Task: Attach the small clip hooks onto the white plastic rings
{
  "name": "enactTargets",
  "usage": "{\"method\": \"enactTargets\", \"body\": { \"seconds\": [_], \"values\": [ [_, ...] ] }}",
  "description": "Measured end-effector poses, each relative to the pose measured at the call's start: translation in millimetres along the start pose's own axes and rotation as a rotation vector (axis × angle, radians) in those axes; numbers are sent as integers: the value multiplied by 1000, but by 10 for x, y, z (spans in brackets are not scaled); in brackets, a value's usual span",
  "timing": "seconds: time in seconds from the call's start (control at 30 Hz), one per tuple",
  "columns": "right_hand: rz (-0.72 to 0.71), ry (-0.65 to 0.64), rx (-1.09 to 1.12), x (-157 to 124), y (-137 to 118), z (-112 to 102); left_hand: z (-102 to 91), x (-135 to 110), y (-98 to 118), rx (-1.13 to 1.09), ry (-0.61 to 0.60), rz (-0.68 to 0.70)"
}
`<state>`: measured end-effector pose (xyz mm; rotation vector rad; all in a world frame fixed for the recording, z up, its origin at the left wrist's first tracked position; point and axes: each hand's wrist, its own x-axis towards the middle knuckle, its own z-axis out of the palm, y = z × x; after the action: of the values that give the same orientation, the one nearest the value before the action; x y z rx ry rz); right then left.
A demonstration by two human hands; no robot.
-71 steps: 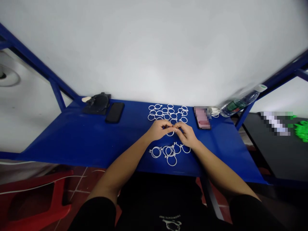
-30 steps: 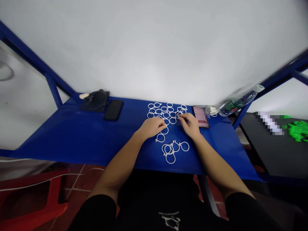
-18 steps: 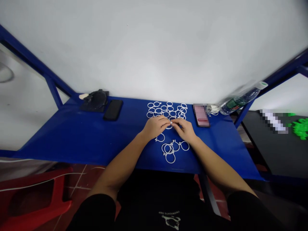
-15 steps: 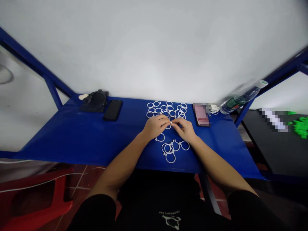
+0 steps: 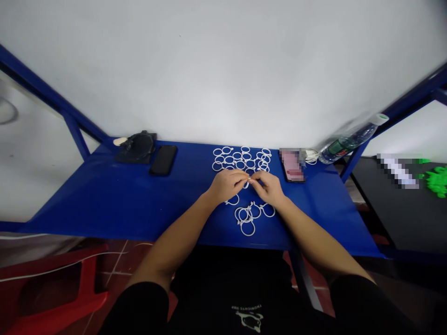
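Left hand (image 5: pixel 226 185) and right hand (image 5: pixel 268 188) meet (fingers (image 5: pixel 243 177) pinched together).

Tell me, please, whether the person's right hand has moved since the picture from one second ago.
Yes: the right hand has moved left, away from the phone, and now sits close to the left hand.

Smartphone (image 5: pixel 292 165) beside water bottle (image 5: pixel 344 148)

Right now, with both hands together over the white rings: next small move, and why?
Probably press the clip of the white plastic ring closed between the left hand and right hand. Their fingertips meet at it, and the rings nearer the body appear linked, unlike the farther rings.
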<state>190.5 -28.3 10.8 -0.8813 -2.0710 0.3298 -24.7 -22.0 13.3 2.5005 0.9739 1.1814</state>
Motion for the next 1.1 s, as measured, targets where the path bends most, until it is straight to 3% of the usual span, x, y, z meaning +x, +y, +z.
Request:
{"method": "enactTargets", "body": {
  "seconds": [0.13,0.23,0.47,0.6,0.73,0.9,1.1],
  "values": [
    [36,73,-69,4,33,-8,-17,-2,-13,46,20,-1],
    [106,156,-119,6,90,-44,-110,0,-42,61,-31,-83],
    [292,365,-171,37,335,-143,-343,7,-73,58,-581,-374],
    [311,371,-188,54,424,-146,-335,-11,-83,16,-701,-448],
    [272,325,-161,42,413,-125,-281,-31,-117,69,-640,-403],
    [204,215,-109,22,300,-115,-254,-14,-87,81,-455,-348],
    [-53,-31,-18,7,14,-59,-197,31,26,41,-162,-444]
  ]
}}
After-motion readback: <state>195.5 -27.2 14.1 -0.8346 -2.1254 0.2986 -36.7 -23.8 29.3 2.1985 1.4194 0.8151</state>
